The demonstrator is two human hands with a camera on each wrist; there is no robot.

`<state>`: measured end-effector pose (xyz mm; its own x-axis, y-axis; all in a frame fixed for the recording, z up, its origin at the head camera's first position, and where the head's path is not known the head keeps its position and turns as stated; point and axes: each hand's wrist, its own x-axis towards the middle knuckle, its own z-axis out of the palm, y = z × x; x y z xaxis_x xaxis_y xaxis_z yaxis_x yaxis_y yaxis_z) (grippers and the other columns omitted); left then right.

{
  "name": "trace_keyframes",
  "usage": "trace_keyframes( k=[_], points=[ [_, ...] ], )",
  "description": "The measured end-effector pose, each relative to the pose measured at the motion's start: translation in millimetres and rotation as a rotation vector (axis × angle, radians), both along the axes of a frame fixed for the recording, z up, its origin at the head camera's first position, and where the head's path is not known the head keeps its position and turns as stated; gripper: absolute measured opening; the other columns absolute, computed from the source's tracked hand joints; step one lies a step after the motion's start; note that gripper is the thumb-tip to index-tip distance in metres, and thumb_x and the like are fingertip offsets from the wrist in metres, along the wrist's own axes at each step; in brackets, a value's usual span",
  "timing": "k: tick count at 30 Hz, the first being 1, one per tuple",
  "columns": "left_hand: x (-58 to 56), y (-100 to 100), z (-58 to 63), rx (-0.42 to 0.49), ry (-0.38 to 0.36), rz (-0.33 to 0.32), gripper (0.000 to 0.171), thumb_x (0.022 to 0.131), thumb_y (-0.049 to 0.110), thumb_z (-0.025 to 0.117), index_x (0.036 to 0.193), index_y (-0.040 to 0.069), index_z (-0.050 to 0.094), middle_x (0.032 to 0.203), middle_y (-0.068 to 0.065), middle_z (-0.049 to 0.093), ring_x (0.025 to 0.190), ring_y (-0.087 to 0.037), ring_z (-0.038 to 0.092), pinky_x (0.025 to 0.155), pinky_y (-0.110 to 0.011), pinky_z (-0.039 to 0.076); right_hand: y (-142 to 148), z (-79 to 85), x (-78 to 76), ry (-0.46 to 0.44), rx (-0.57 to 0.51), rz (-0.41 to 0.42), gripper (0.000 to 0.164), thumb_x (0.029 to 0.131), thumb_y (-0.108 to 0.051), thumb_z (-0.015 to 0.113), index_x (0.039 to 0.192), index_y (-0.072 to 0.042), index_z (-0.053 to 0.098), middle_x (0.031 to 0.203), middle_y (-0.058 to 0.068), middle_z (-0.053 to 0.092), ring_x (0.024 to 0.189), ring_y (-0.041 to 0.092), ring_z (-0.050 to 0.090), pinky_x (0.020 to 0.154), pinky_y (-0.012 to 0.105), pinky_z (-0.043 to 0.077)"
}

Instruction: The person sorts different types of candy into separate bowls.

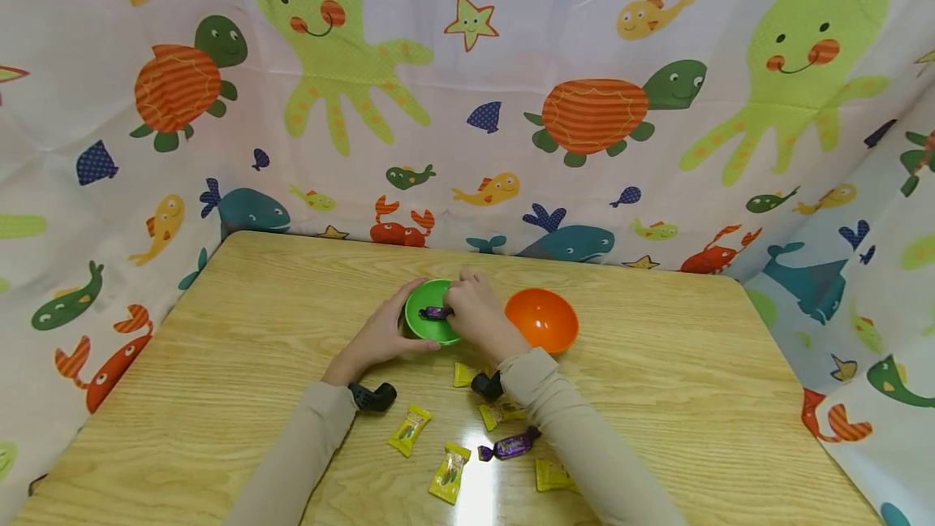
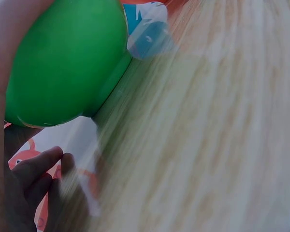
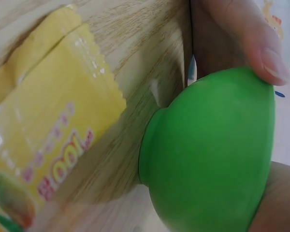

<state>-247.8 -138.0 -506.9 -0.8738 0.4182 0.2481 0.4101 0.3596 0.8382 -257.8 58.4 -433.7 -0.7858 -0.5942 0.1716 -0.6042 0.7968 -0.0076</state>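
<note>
In the head view my left hand [image 1: 381, 334] grips the green bowl [image 1: 420, 331] from the left, its thumb on the near rim and its fingers round the far side. The bowl's outer wall [image 2: 72, 63] fills much of the left wrist view, its foot against the wood. My right hand [image 1: 478, 313] is over the bowl's right side, pinching a candy in a twisted purple wrapper [image 1: 435, 312] above the inside. Part of the bowl's right rim is hidden behind this hand. In the right wrist view the left thumb [image 3: 270, 65] presses the bowl's rim.
An orange bowl [image 1: 549, 321] stands close to the right of my right hand. Yellow-wrapped candies [image 1: 450, 473], several in all, and another purple candy [image 1: 513, 446] lie on the wooden table [image 1: 672, 364] between and under my forearms. A sea-animal curtain [image 1: 453, 104] hangs behind the table.
</note>
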Motion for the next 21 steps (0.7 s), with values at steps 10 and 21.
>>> trace_keyframes(
  k=[10,21],
  points=[
    [-0.5,0.3,-1.7,-0.017,0.001,0.016,0.111,0.071,0.042,0.09,0.158,0.018,0.025,0.153,0.002,0.04,0.137,-0.021,0.04,0.112,-0.053,0.03,7.7,5.6,2.6,-0.045,-0.103,0.037,0.007,0.085,-0.016,0.08,0.088,-0.01,0.079,0.09,0.004,0.071,0.092,0.024,0.055,0.089,0.043,0.044],
    [0.6,0.2,-0.7,-0.039,-0.011,0.019,0.11,0.072,0.044,0.088,0.158,0.018,0.024,0.154,-0.001,0.038,0.141,-0.024,0.036,0.114,-0.056,0.026,35.7,31.1,24.8,-0.126,-0.41,0.054,0.014,0.083,-0.011,0.081,0.095,-0.004,0.079,0.087,0.004,0.068,0.092,0.026,0.058,0.089,0.046,0.042]
  ],
)
